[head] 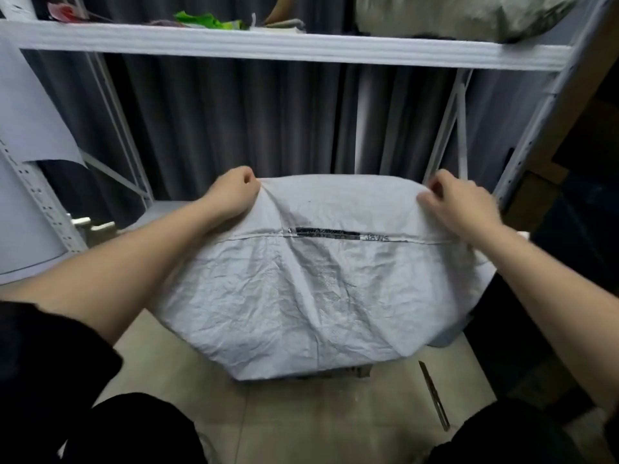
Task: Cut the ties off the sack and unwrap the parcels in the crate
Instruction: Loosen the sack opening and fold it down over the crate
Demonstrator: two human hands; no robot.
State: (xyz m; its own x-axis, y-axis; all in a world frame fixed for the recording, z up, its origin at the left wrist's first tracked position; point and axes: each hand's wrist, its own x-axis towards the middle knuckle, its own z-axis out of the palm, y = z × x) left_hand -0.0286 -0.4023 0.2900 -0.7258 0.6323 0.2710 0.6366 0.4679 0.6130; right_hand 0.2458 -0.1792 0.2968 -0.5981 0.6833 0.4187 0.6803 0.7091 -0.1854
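A large white woven sack [311, 289] fills the middle of the head view, crumpled, with a stitched seam and a black printed strip across it. My left hand [231, 192] grips the sack's far upper left corner. My right hand [459, 202] pinches the far upper right corner. Both corners are held up, so the sack hangs toward me over something hidden beneath it. A thin dark blade-like tool [433, 395] lies on the tiled floor, near the sack's lower right edge. No ties, crate or parcels can be seen.
A white metal shelf rack [288, 45] spans above, with green packaging [207, 20] and a grey bag [462, 15] on top. Dark curtains hang behind. A white roll [23, 209] stands at left. Dark boxes sit at right. My knees are at the bottom.
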